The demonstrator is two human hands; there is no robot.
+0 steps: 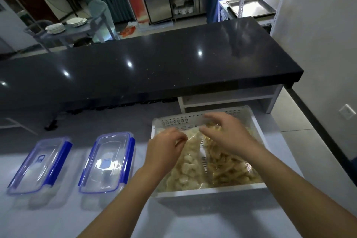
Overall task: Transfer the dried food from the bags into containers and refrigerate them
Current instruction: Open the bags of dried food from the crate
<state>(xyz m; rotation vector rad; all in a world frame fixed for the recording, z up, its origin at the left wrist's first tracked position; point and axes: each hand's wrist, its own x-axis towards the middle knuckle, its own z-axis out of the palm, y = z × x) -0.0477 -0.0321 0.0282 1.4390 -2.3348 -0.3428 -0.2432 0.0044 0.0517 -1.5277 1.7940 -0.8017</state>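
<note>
Two clear bags of dried food lie in white crate (210,192) on table's right. Left hand (164,148), fingers curled, over pale bag (185,162), grip unclear. Right hand (225,133) spread, loose on yellow bag (231,168). Lidded containers (107,162) left. Grab one bag by its top, lift clear.

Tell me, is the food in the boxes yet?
Not yet. Done: two boxes are set out on the table, lids still on. In hand: the left hand and right hand are reaching onto the two bags, still full, in the white basket. Left: opening the boxes, filling them, and the fridge.
</note>
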